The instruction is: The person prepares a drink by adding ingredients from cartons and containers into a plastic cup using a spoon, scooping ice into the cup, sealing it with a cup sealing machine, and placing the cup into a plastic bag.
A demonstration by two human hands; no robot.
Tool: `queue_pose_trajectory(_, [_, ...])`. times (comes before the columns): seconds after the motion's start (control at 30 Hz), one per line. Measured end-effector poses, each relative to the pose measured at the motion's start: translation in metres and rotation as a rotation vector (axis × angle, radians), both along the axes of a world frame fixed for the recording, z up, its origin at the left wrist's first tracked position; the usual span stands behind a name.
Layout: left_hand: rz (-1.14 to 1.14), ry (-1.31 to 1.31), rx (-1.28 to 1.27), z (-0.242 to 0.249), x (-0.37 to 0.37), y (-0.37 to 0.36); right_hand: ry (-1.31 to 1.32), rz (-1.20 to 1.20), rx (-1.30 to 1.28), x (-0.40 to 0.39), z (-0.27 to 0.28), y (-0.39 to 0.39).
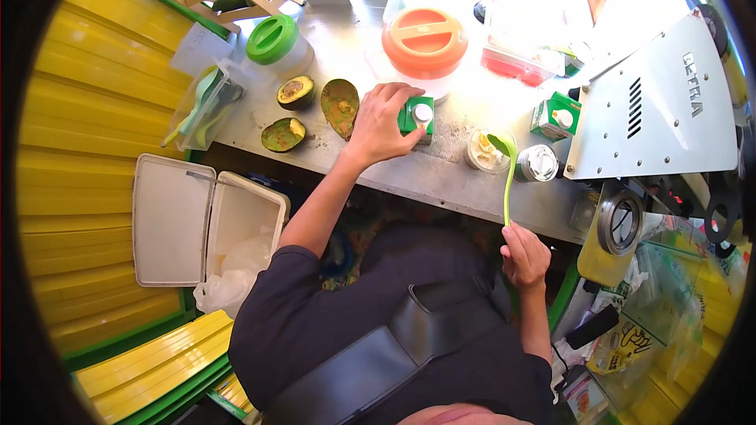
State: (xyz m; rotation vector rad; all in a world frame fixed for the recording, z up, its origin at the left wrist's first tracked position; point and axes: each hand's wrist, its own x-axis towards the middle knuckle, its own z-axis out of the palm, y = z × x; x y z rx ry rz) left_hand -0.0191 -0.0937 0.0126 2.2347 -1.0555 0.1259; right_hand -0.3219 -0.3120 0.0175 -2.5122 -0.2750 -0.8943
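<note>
My left hand [379,127] is closed around a green carton [428,101] with a white screw cap, which stands on the metal counter [346,159]. My right hand [526,256] grips the handle of a light green ladle [509,185]. The ladle's bowl rests at or just above the rim of a clear cup [482,159] with pale yellowish pieces inside. Touching or close beside that cup is a second cup [539,164] with whitish contents. Left of my left hand lie an avocado half with flesh [294,91], a scooped avocado shell [340,106] and another partly scooped one [282,135].
Behind stand an orange-lidded container [425,39], a green-lidded jar [273,41] and a red-filled tub [516,63]. A second green carton [557,115] is beside a metal machine [669,102]. Utensils fill a clear bin [213,102]. An open white bin [252,208] sits below left.
</note>
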Motion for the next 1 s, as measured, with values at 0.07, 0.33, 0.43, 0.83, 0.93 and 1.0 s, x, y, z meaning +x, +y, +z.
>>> queue_pose_trajectory(0.07, [0.063,0.071,0.026,-0.005,-0.001,0.006,-0.003,-0.021,0.026,-0.002,0.000,0.002])
queue_pose_trajectory(0.33, [0.020,0.274,-0.092,0.041,0.007,0.046,0.009,-0.014,0.000,0.000,0.000,0.001])
queue_pose_trajectory(0.43, [0.053,0.310,-0.099,0.093,0.020,0.082,0.018,-0.005,0.000,0.000,0.000,0.003])
queue_pose_trajectory(0.83, [0.369,0.095,-0.023,0.037,0.192,0.109,0.006,-0.015,-0.014,0.001,-0.001,0.008])
queue_pose_trajectory(0.93, [0.411,0.156,-0.051,-0.013,0.218,0.101,0.004,-0.022,-0.017,0.003,0.001,0.009])
queue_pose_trajectory(1.0, [0.394,0.189,-0.055,-0.034,0.222,0.098,0.019,-0.028,-0.018,0.002,0.003,0.009])
